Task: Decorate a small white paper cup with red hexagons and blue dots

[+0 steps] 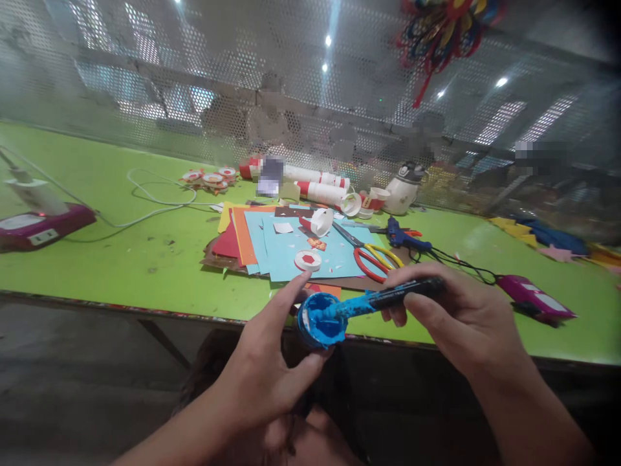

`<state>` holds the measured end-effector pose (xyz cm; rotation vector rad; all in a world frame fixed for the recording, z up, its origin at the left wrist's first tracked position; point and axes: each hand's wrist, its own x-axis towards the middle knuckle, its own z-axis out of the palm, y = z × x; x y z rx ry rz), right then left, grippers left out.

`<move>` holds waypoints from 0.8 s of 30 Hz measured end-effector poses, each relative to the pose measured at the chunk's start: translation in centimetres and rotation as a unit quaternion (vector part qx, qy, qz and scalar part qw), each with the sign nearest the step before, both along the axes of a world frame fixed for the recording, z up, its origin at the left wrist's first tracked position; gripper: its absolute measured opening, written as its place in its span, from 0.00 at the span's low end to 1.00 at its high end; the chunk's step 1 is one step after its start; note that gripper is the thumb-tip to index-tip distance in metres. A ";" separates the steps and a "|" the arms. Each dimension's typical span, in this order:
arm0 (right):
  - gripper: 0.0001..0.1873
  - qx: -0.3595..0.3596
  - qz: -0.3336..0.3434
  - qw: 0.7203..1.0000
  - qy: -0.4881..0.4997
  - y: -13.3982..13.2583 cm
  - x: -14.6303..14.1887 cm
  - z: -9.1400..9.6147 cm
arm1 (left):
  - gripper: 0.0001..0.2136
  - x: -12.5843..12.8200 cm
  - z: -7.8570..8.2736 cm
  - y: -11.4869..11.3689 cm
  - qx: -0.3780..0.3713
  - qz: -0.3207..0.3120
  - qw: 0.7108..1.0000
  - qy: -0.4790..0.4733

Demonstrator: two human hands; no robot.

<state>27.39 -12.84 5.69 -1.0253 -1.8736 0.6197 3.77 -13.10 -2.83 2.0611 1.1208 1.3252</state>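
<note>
Left grip (264, 356) clasps the blue-smeared jar (334, 335) from the left.

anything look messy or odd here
Yes: the black pen-like stick in the right hand is caked with blue residue toward its dipped end, and the small pot has a smeared rim, which looks messy. White scraps also lie loose on the light blue paper.

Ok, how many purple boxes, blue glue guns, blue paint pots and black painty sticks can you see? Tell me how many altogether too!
Purple boxes: 2
Blue glue gun: 1
Blue paint pot: 1
Black painty stick: 1
Total: 5
</note>
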 end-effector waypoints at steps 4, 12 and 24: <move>0.06 0.015 -0.011 0.999 -0.036 -0.2 -0.3 0.0 | 0.38 -0.1 0.1 0.0 0.001 0.002 1.000 -0.011; 0.07 0.038 -0.058 0.995 -0.073 -0.9 0.1 0.9 | 0.37 -0.3 0.0 0.0 -0.016 0.006 1.000 -0.022; 0.09 0.142 0.045 0.967 -0.206 0.4 -1.3 2.9 | 0.37 0.2 0.3 0.1 0.002 -0.007 1.000 -0.002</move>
